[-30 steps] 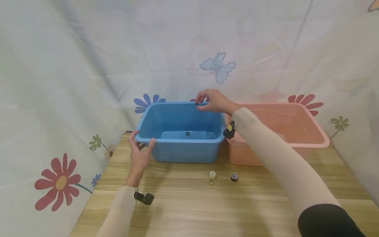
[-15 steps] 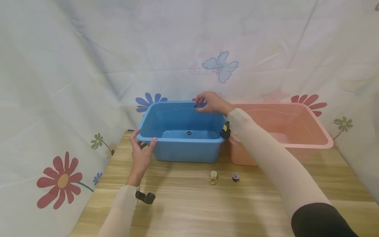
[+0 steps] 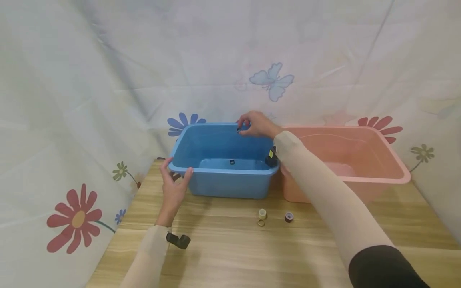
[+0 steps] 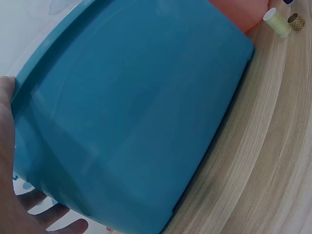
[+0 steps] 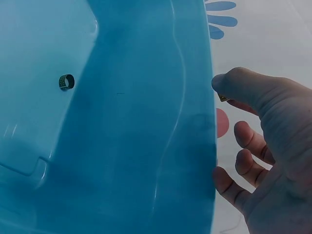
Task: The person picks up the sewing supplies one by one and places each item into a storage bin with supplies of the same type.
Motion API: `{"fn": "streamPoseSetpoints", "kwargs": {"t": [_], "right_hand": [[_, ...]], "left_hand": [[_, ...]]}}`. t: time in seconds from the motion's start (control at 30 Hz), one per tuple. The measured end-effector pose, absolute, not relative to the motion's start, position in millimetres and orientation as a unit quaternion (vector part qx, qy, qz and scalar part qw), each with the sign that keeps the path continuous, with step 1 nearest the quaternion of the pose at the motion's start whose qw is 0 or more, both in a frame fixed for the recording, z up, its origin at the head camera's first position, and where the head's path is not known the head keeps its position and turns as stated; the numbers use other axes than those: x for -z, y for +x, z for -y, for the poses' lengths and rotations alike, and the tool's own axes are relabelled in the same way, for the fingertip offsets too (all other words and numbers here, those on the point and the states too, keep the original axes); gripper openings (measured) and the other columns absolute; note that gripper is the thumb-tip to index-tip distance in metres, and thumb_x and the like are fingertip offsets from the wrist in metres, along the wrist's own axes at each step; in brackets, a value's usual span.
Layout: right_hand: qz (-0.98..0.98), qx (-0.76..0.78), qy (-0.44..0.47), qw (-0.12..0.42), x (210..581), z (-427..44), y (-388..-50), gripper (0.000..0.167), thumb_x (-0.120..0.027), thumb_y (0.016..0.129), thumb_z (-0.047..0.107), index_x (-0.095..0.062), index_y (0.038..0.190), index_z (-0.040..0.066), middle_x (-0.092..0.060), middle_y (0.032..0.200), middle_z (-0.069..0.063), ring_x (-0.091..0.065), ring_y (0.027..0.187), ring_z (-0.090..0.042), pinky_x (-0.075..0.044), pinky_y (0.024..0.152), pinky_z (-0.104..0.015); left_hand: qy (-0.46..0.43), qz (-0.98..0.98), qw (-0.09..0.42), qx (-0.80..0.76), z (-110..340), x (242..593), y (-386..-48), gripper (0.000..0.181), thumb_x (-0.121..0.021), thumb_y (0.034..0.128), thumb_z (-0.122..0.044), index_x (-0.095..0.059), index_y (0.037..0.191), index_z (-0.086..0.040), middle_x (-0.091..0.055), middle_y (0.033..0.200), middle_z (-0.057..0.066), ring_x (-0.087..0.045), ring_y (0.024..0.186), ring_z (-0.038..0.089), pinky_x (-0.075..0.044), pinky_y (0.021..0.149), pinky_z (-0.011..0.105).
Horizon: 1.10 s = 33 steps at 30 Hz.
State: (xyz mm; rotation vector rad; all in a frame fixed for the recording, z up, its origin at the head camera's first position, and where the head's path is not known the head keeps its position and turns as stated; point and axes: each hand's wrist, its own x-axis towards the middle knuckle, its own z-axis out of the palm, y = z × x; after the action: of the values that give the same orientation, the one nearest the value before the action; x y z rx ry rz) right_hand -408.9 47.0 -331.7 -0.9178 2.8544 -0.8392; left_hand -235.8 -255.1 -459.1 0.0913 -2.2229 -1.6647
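My left hand (image 3: 174,192) grips the front-left corner of the blue tub (image 3: 227,182), thumb at the front rim and other fingers round the left side. Over the tub's back part, my right hand (image 3: 257,125) pinches a small ring-shaped thimble (image 5: 223,97) between thumb and index finger; the fingers mostly hide it. Inside the tub, another ring thimble (image 5: 67,82) with a dimpled band lies on the bottom. In front of the tubs, a pale yellow thread spool (image 4: 277,23) and a brass ring thimble (image 4: 296,22) sit close together on the table.
To the right of the blue tub stands a pink tub (image 3: 378,180), partly behind my right forearm. A dark spool (image 3: 289,217) is on the wooden table (image 3: 230,256) before it. A patterned cloth (image 3: 216,60) hangs behind.
My right hand has shifted slightly left and down over the blue tub, still pinching the thimble. My left hand keeps its place on the corner. The head view has turned a little left.
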Motion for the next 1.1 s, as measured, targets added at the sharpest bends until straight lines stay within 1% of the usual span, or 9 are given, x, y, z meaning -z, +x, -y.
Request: {"fn": "streamPoseSetpoints", "kwargs": {"t": [0.2, 0.4, 0.57, 0.73, 0.93, 1.03, 1.1], "right_hand": [[-0.918, 0.275, -0.286, 0.018, 337, -45, -412, 0.018, -0.080, 0.091, 0.016, -0.075, 0.106, 0.008, -0.065, 0.133, -0.011, -0.057, 0.112, -0.029, -0.049, 0.096, -0.044], [-0.918, 0.278, -0.283, 0.018, 339, -44, -413, 0.018, -0.079, 0.091, 0.017, -0.075, 0.106, 0.009, -0.063, 0.138, -0.010, -0.058, 0.115, -0.030, -0.049, 0.100, -0.045], [-0.914, 0.284, -0.289, 0.025, 342, -42, -413, 0.018, -0.079, 0.091, 0.016, -0.075, 0.107, 0.010, -0.062, 0.139, -0.010, -0.058, 0.113, -0.030, -0.050, 0.099, -0.045], [-0.915, 0.279, -0.289, 0.025, 346, -41, -414, 0.017, -0.079, 0.090, 0.015, -0.075, 0.105, 0.009, -0.062, 0.139, -0.011, -0.058, 0.107, -0.029, -0.050, 0.095, -0.044], [-0.914, 0.283, -0.288, 0.025, 346, -41, -412, 0.017, -0.079, 0.091, 0.015, -0.075, 0.106, 0.009, -0.061, 0.141, -0.010, -0.057, 0.103, -0.028, -0.051, 0.089, -0.041], [-0.914, 0.283, -0.289, 0.024, 346, -41, -412, 0.018, -0.079, 0.091, 0.015, -0.075, 0.107, 0.008, -0.062, 0.139, -0.011, -0.057, 0.101, -0.028, -0.050, 0.086, -0.040], [-0.915, 0.281, -0.288, 0.025, 346, -41, -412, 0.023, -0.079, 0.091, 0.015, -0.074, 0.112, 0.007, -0.064, 0.132, -0.013, -0.056, 0.101, -0.028, -0.050, 0.086, -0.040]], "left_hand": [[0.029, 0.789, 0.179, 0.587, 255, 461, -236, 0.080, -0.071, 0.0946, -0.049, -0.020, 0.154, -0.038, -0.031, 0.162, 0.015, -0.046, 0.134, 0.041, -0.047, 0.100, 0.061], [0.023, 0.787, 0.179, 0.590, 254, 460, -235, 0.079, -0.070, 0.0959, -0.046, -0.020, 0.155, -0.036, -0.030, 0.162, 0.015, -0.045, 0.135, 0.042, -0.046, 0.101, 0.062], [0.026, 0.789, 0.178, 0.588, 255, 461, -235, 0.079, -0.070, 0.0959, -0.047, -0.019, 0.155, -0.037, -0.030, 0.163, 0.014, -0.045, 0.135, 0.042, -0.046, 0.101, 0.062], [0.031, 0.793, 0.182, 0.581, 255, 462, -235, 0.078, -0.071, 0.0943, -0.051, -0.020, 0.153, -0.040, -0.030, 0.162, 0.012, -0.046, 0.135, 0.040, -0.048, 0.100, 0.061], [0.028, 0.793, 0.186, 0.580, 255, 462, -236, 0.079, -0.071, 0.0941, -0.050, -0.020, 0.154, -0.038, -0.029, 0.163, 0.011, -0.046, 0.135, 0.040, -0.048, 0.100, 0.062], [0.025, 0.792, 0.188, 0.580, 255, 462, -236, 0.079, -0.071, 0.0943, -0.050, -0.020, 0.154, -0.038, -0.029, 0.163, 0.010, -0.045, 0.136, 0.040, -0.047, 0.101, 0.061], [0.024, 0.792, 0.190, 0.580, 255, 462, -236, 0.079, -0.071, 0.0942, -0.049, -0.021, 0.154, -0.038, -0.029, 0.163, 0.009, -0.045, 0.136, 0.039, -0.047, 0.102, 0.061]]}}
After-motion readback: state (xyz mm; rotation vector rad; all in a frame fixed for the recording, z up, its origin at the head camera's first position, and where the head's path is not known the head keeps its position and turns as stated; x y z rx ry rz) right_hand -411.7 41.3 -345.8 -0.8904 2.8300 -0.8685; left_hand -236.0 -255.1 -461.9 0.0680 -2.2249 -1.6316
